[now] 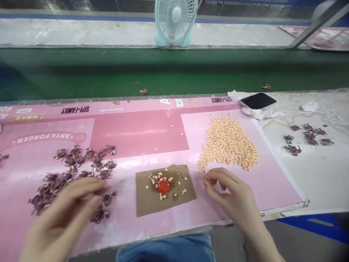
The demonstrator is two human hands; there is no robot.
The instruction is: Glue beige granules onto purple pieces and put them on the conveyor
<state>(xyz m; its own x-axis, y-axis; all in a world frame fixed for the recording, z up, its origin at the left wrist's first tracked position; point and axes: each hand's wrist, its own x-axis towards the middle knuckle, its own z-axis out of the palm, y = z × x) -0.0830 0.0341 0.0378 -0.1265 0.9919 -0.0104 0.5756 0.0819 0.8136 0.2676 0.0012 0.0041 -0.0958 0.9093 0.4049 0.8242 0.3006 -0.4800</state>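
My left hand (64,213) is over the pile of small dark purple-brown figures (68,171), smeared by motion, and whether its fingers hold anything is unclear. Thumb and fingertips of my right hand (233,193) are pinched together just below the heap of small beige pieces (229,142); anything between them is hidden. Between both hands lies a brown cardboard piece (147,203). On it sits a small red round cap-like thing (164,186) in a wet, glossy puddle (174,177), with several beige pieces scattered around.
Pink printed sheeting (136,134) covers the worktop. At the right are a phone (258,100), crumpled white paper (309,106) and several dark figures (310,137). A green channel (174,69) runs behind, with a turquoise fan (176,16) on the ledge beyond.
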